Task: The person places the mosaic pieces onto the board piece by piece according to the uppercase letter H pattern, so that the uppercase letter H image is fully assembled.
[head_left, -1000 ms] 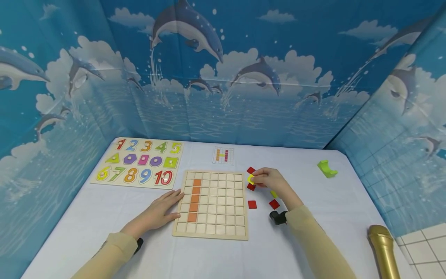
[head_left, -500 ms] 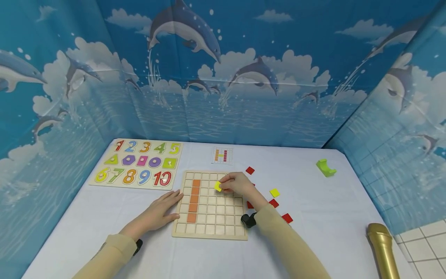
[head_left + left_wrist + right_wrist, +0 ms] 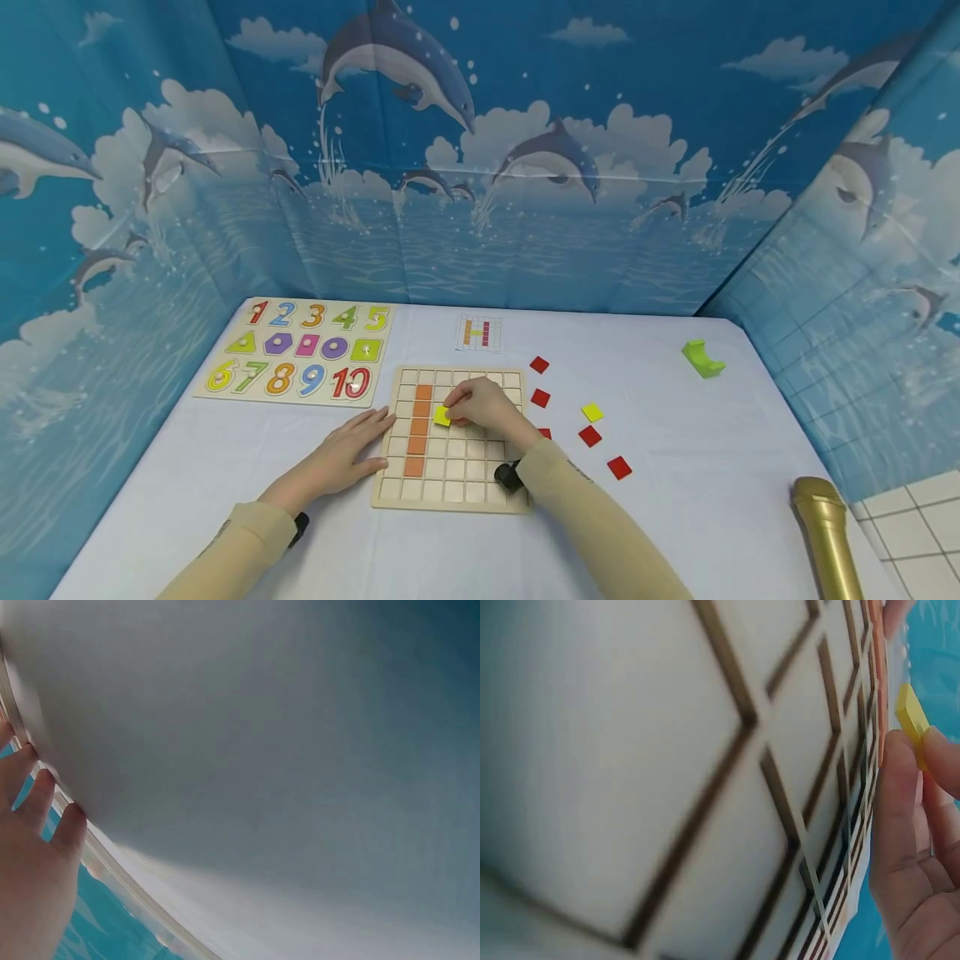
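My right hand (image 3: 482, 405) pinches a yellow square tile (image 3: 442, 416) between thumb and fingers over the wooden grid board (image 3: 450, 505). In the right wrist view the yellow tile (image 3: 910, 712) stands tilted in the fingertips. A column of several orange tiles (image 3: 417, 427) lies in the board's left part, just left of the held tile. My left hand (image 3: 341, 454) lies with straight fingers at the board's left edge, fingertips touching it. The left wrist view shows those fingers (image 3: 71, 832) along the edge.
Several red tiles (image 3: 590, 436) and a yellow tile (image 3: 592, 412) lie right of the board. A pattern card (image 3: 478, 333) lies behind it. A number puzzle (image 3: 296, 350) is at back left, a green curved block (image 3: 702, 358) and a gold microphone (image 3: 825, 533) at right.
My right hand has carried the yellow tile left from among the loose tiles to beside the orange column. My left hand has stayed at the board's edge.
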A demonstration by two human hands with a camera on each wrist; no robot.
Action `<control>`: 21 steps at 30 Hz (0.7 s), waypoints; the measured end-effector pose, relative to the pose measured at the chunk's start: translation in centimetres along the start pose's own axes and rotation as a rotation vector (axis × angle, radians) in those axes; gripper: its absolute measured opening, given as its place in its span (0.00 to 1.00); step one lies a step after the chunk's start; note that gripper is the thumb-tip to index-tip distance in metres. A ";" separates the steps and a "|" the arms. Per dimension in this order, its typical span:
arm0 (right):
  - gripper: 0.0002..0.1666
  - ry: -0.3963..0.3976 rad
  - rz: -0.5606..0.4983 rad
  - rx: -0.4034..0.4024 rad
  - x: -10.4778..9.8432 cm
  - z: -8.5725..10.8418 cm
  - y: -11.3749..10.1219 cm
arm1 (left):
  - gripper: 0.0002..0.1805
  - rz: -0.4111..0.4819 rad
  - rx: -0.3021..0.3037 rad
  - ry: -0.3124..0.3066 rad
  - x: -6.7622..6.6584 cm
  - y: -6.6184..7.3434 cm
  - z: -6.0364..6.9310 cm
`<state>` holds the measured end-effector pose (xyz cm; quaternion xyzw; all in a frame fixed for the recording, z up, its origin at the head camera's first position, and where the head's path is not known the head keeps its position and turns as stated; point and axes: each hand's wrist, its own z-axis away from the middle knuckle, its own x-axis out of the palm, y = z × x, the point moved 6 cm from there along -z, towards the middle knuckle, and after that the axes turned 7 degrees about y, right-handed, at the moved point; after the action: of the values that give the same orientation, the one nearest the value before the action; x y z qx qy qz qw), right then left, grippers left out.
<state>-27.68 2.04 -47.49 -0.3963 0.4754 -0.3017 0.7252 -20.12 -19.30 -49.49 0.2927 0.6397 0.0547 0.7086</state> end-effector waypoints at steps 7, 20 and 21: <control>0.02 -0.016 0.117 -0.013 0.8 0.4 -0.1 | 0.37 -0.001 -0.001 -0.004 0.0 0.1 -0.1; 0.07 0.014 0.264 -0.056 1.7 0.1 -0.7 | 0.37 -0.005 -0.002 -0.008 -0.2 0.2 -0.1; 0.07 0.022 0.271 -0.062 1.7 0.1 -0.7 | 0.37 -0.004 -0.002 -0.008 -0.2 0.2 -0.1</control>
<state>-26.99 0.31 -47.63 -0.3474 0.5416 -0.1906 0.7414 -20.16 -19.16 -49.25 0.2909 0.6374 0.0529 0.7115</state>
